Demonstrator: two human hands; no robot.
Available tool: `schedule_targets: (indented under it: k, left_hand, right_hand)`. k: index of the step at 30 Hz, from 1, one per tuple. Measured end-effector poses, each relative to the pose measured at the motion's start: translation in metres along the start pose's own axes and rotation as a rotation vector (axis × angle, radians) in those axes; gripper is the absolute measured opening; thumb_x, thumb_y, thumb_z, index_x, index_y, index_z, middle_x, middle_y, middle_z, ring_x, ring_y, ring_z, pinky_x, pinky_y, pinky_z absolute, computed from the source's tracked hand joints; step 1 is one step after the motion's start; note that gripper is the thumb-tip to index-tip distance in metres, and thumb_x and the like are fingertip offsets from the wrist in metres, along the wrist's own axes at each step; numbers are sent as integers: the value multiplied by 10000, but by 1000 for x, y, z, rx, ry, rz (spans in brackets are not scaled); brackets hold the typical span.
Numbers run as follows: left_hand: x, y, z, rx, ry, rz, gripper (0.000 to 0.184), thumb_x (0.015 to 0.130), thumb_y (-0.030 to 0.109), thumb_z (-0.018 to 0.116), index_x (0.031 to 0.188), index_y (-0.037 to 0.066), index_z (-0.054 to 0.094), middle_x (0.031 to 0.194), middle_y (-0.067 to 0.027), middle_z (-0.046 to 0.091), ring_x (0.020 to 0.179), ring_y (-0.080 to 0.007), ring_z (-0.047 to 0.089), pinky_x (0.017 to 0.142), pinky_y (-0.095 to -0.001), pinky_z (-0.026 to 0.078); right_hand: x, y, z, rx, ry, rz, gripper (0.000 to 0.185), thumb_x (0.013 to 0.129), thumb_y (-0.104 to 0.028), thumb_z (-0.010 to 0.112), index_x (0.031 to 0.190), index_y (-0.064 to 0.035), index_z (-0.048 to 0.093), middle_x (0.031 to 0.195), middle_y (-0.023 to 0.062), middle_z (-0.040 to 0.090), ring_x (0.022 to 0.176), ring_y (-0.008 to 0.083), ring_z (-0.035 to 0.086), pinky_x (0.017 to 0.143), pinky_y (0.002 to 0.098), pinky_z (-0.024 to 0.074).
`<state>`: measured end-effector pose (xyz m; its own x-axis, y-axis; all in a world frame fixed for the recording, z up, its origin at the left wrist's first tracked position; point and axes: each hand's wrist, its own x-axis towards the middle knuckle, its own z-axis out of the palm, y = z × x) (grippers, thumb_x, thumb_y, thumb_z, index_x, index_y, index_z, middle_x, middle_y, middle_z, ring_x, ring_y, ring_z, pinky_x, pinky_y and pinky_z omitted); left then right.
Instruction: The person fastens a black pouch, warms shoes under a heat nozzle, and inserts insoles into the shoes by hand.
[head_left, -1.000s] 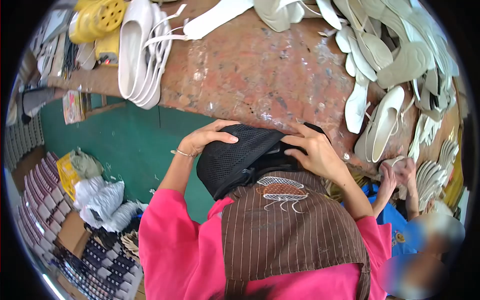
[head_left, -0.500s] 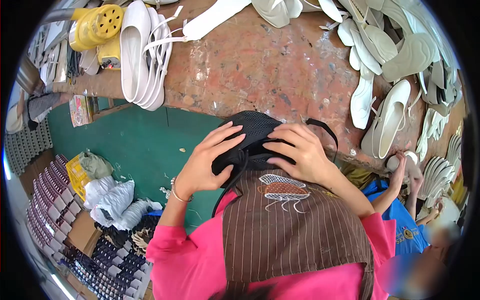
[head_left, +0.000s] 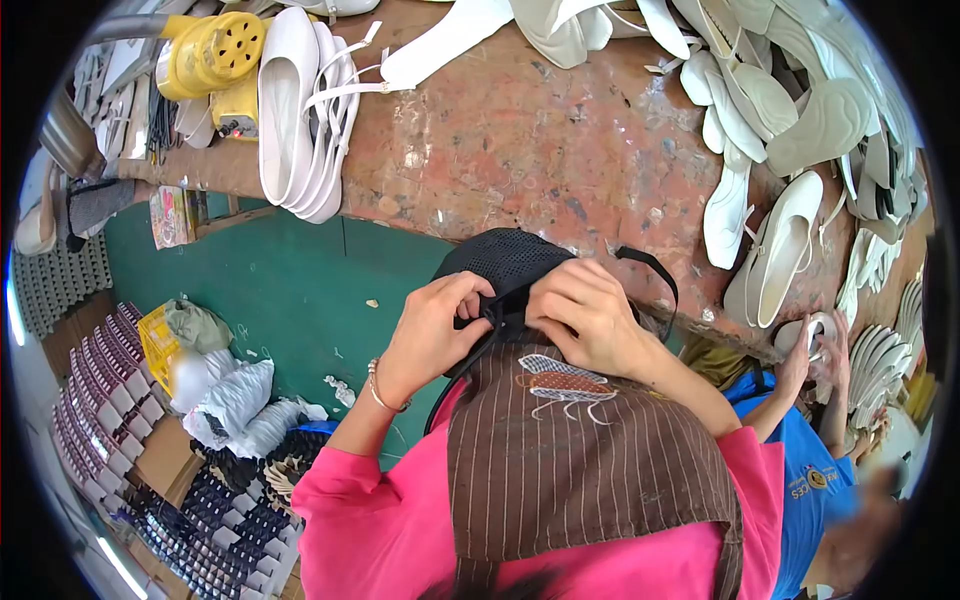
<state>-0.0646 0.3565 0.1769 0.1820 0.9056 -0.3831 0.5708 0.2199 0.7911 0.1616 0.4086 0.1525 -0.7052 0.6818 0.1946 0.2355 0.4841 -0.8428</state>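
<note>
On the far left, a yellow plastic crate [head_left: 157, 342] of lattice sides stands beside crinkled, shiny bags [head_left: 245, 395] on the smooth green floor [head_left: 270, 290]. Above them, a ribbed yellow machine [head_left: 225, 50] with a round slotted face sits next to nested pale shoes [head_left: 288, 125], smooth and glossy, with thin straps. The left hand [head_left: 437, 325], a bracelet at its wrist, is curled narrow, fingertips pinching the near edge of the mesh piece [head_left: 507, 255], which is held at the near edge of the scuffed, stained reddish table [head_left: 525, 150], above the striped woven apron [head_left: 590, 460]. Its domed side points away toward the table and its opening toward the person; the long axis seems to run roughly crosswise, though fingers hide part of it. It looks black, soft and perforated, slightly creased. The right hand [head_left: 583, 312] grips its other side, fingers bent close together. Beyond, a flat black strap [head_left: 662, 278] arcs loosely, and a pale shoe [head_left: 778, 250] lies beside overlapping, smooth-curved insoles [head_left: 822, 130].
</note>
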Motion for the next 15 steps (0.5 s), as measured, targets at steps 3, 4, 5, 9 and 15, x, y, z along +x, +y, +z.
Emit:
schedule_targets:
  k: [3,4,5,9,15]
  left_hand:
    - [5,0,-6,54,-89,45,303,678,7,754,945,47,617,728,-52,564,672,-210,572,632,-322,483]
    - [5,0,-8,77,-126,69,295,683,28,752,937,59,607,723,-52,558,673,-223,573,626,-337,481]
    - [5,-2,-10,110,-130,76,305,677,46,761,938,66,605,716,-46,553,674,-226,573,621,-342,477]
    - [0,-2,-24,205,-112,77,413,634,103,804,998,79,608,909,-92,596,872,-277,602,773,-365,480]
    - [19,-35,-12,-160,18,19,488,884,258,707,1310,66,566,1285,-178,569,1198,-318,546,1055,-385,398]
  right_hand:
    - [20,-13,3,72,-108,-139,237,757,-107,689,994,-119,672,927,29,605,843,222,612,743,340,486]
    - [23,-16,6,87,-183,-225,314,780,-119,645,1092,-153,668,947,28,596,845,214,616,714,342,495]
    - [27,-16,11,35,-224,-346,266,775,-124,636,1039,-134,666,902,37,579,824,202,608,697,342,496]
    - [34,-23,12,-56,-305,-403,143,747,-139,627,873,-82,591,857,50,539,794,187,598,640,324,505]
    - [5,-16,3,-95,-108,-306,142,719,-122,625,802,-67,523,821,59,511,708,188,603,582,315,533]
